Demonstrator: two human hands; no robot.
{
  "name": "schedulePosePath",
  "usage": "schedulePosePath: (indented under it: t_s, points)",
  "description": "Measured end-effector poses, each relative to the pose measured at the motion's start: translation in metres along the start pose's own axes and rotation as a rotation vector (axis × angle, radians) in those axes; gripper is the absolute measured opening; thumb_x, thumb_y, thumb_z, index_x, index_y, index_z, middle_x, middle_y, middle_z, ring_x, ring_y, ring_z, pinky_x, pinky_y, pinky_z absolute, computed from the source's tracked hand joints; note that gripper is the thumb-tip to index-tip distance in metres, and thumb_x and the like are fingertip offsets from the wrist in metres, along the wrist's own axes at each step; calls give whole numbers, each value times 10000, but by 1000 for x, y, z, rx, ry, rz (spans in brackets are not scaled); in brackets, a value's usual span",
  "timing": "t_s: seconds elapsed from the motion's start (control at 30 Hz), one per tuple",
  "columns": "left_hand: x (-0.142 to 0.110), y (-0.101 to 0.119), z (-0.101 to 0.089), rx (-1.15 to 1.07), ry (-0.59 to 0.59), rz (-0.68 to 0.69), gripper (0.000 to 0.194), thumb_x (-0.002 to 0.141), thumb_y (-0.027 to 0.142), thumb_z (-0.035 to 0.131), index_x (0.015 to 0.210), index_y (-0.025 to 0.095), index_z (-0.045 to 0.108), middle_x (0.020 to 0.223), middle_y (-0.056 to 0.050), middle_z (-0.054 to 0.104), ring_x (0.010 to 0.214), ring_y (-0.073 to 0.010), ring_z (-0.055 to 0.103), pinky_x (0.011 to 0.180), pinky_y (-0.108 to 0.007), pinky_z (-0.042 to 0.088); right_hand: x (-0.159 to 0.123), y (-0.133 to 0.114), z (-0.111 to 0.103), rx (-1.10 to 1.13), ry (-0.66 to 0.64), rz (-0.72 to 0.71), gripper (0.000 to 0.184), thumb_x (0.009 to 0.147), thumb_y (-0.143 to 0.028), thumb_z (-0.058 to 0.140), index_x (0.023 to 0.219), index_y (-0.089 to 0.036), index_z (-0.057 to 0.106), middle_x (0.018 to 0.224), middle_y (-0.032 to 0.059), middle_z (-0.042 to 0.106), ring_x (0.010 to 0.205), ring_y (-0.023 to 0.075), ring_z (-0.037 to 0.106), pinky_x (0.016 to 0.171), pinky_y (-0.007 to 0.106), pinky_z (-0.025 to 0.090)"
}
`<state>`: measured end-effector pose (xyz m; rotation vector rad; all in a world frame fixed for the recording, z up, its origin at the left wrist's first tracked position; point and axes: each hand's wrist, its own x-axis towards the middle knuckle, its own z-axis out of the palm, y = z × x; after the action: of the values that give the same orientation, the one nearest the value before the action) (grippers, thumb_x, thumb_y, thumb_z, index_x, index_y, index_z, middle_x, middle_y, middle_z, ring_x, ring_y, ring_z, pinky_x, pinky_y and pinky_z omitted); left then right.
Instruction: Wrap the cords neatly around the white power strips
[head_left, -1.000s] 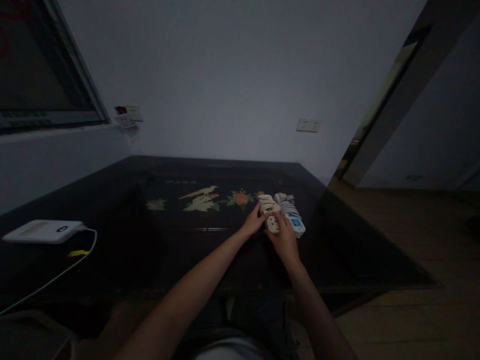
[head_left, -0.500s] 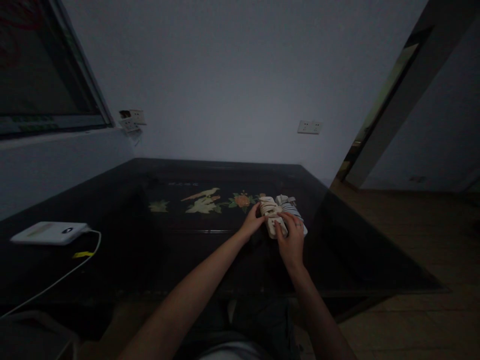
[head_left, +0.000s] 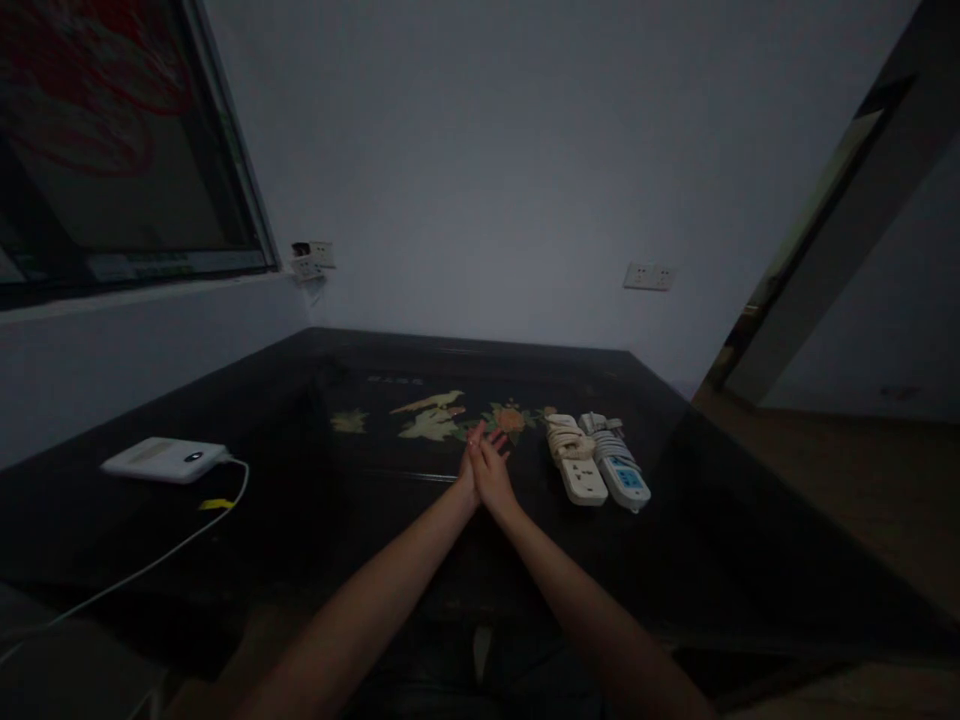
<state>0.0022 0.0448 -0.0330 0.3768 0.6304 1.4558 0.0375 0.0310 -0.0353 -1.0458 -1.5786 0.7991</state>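
Note:
My left hand point(head_left: 467, 468) and my right hand point(head_left: 493, 478) rest against each other above the middle of the dark table, palm to palm, with fingers stretched out. Neither holds a thing. To their right lies a cream power strip point(head_left: 585, 483), its cord wound around the far end. Close beside it is a second, white power strip point(head_left: 630, 494) with a blue socket face, also wrapped in its own cord. The two strips lie side by side, slightly slanted, apart from my hands.
On the left of the dark table point(head_left: 420, 540) lies a white power bank point(head_left: 161, 460) with a white cable point(head_left: 180, 548) running off the near edge. A yellow tag point(head_left: 217, 505) is beside the cable. Wall sockets point(head_left: 649, 276) sit above the table's back edge.
Both hands have let go of the cream power strip and moved left, coming together. The strips now lie uncovered on the table. The camera view has shifted a little left.

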Motion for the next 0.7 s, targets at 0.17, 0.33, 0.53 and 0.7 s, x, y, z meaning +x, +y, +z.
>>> schedulePosePath:
  t_s: [0.17,0.33,0.53,0.7]
  points:
    - [6,-5,-4,-15,-68,3,303,778,341,627,1054,217,604,1042,-83,642,1014,-241,603,889,-420,466,-7,11,-10,37,-44,-55,589,905,-546,344,1212,-113,598,1297,171,577,1260,275,486,1071,412,318]
    - [12,-2,-2,44,-43,-22,263,817,321,565,1035,187,626,953,-73,652,975,-234,600,882,-405,474,2,13,-11,56,-30,-47,622,875,-607,369,1208,-134,598,1278,170,590,1242,274,503,1054,407,351]
    - [10,2,0,105,-52,-15,265,777,306,626,1007,173,632,892,-50,647,878,-198,602,810,-320,494,5,14,-13,56,-40,-66,610,874,-591,372,1197,-122,591,1277,186,587,1234,263,512,1059,411,351]
    - [5,3,3,134,-78,-1,289,773,323,639,1018,173,614,844,-29,653,779,-159,605,725,-270,508,4,12,-14,32,-36,-66,594,878,-570,364,1201,-125,588,1262,179,598,1215,254,530,1048,412,367]
